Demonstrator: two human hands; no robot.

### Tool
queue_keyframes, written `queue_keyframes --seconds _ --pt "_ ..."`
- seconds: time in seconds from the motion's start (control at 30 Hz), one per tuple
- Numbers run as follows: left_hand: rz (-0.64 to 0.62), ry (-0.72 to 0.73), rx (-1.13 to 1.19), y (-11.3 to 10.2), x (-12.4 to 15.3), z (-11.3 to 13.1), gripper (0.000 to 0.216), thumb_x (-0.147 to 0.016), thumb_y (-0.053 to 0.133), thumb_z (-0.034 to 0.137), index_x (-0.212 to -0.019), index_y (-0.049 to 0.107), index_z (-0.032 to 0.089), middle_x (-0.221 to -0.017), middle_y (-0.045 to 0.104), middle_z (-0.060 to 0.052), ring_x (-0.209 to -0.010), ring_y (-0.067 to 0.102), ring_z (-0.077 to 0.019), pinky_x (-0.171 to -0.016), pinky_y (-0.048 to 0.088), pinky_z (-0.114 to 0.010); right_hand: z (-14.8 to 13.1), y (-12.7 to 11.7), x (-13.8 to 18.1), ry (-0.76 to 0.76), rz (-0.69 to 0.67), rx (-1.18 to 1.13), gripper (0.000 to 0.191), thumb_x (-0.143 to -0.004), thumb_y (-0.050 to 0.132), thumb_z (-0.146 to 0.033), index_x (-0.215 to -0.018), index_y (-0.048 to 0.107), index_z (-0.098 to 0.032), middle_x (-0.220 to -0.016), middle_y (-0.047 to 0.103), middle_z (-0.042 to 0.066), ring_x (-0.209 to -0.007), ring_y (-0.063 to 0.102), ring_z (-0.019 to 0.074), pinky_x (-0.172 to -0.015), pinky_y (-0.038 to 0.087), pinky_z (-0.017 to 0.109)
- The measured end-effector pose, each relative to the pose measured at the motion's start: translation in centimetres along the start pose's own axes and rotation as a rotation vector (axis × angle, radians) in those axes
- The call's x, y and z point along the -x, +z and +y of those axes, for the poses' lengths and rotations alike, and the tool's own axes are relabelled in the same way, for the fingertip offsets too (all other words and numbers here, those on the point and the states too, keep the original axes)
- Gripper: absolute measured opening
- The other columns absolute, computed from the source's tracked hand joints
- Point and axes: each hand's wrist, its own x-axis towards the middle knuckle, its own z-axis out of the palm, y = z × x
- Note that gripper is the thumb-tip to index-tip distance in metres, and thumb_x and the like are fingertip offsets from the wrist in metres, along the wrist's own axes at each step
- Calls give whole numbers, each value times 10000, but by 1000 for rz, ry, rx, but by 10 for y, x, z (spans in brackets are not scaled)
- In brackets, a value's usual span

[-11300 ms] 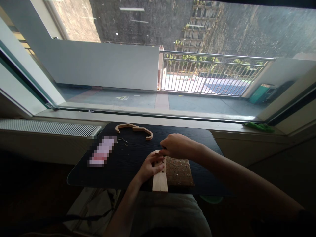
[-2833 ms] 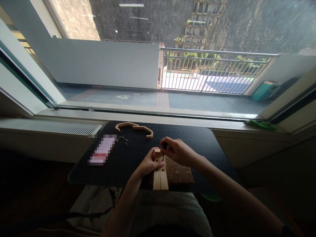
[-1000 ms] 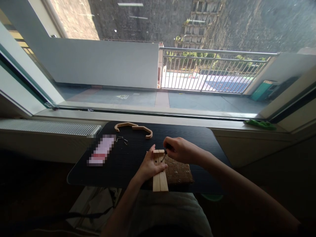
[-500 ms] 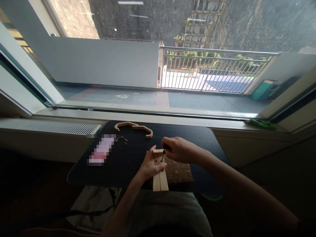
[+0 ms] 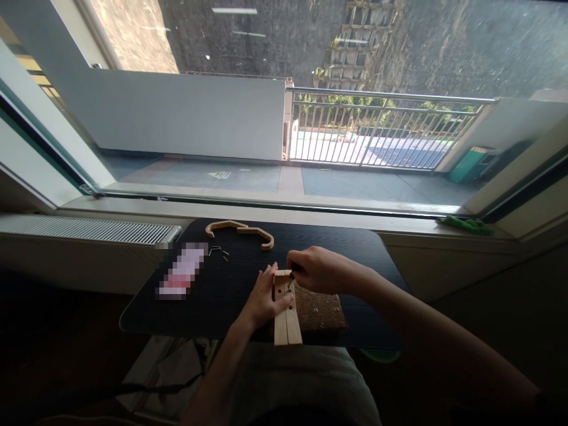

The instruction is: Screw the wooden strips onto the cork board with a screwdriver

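Observation:
Two pale wooden pieces point(image 5: 287, 326) lie side by side near the table's front edge, with dark round holes in their faces. My left hand point(image 5: 262, 300) grips them from the left, its thumb across the front and its fingers along the far left side. In my closed right hand point(image 5: 314, 269) is a dark-handled screwdriver point(image 5: 294, 270). Its thin shaft slants down to the right-hand wooden piece, where the tip meets one of the holes. Beneath and to the right of the wood lies a brown, patterned block point(image 5: 320, 310), its surface flecked with shiny spots.
Two curved wooden hooks point(image 5: 257, 231) lie at the back of the black table point(image 5: 355, 242). Several small screws point(image 5: 217, 249) are scattered left of them, beside a blurred pink rectangle point(image 5: 181, 271). A radiator point(image 5: 89, 228) and a window sill with a green cloth point(image 5: 464, 225) border the table.
My left thumb has drawn back slightly, and a hole below it now shows. My right hand has shifted a little to the left with the screwdriver. The hooks and screws stay put.

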Motion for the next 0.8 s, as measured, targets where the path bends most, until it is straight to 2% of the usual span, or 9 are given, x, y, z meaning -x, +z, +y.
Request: queue_keyframes --seconds 0.07,0.2,0.4,0.57,0.8 --pt "-26 4 -97 -3 -1 1 761 -758 716 432 -1430 444 199 -1506 461 -161 -1477 249 -404 -1204 98 -620 -1 -2 0 16 -12 9 119 -899 556 -232 -958 636 -166 -746 664 38 -609 523 128 -546 288 241" --pt "-58 11 -178 -6 -3 1 625 -770 698 431 -1332 539 206 -1452 528 -147 -1460 293 -403 -1197 118 -629 -3 -8 -1 36 -58 30 136 -911 549 -266 -956 638 -173 -708 645 32 -586 511 131 -523 277 243" --pt "-62 13 -212 -4 -3 -2 611 -783 671 446 -1325 533 200 -1444 536 -148 -1437 352 -382 -1202 139 -605 -7 -13 -5 73 -111 59 195 -933 525 -332 -948 650 -183 -666 616 24 -554 484 129 -509 252 251" --pt "-20 23 -180 -2 -1 -4 611 -777 670 427 -1331 523 217 -1446 541 -129 -1412 401 -359 -1201 146 -599 -5 -13 -5 94 -104 48 183 -934 538 -314 -945 657 -175 -702 641 34 -581 508 132 -529 270 252" --pt "-29 14 -137 -3 -1 -2 600 -769 682 422 -1315 559 208 -1430 557 -140 -1414 401 -361 -1210 177 -578 0 -9 -7 11 -34 41 108 -892 608 -230 -846 666 -150 -841 695 68 -726 579 160 -614 330 263"
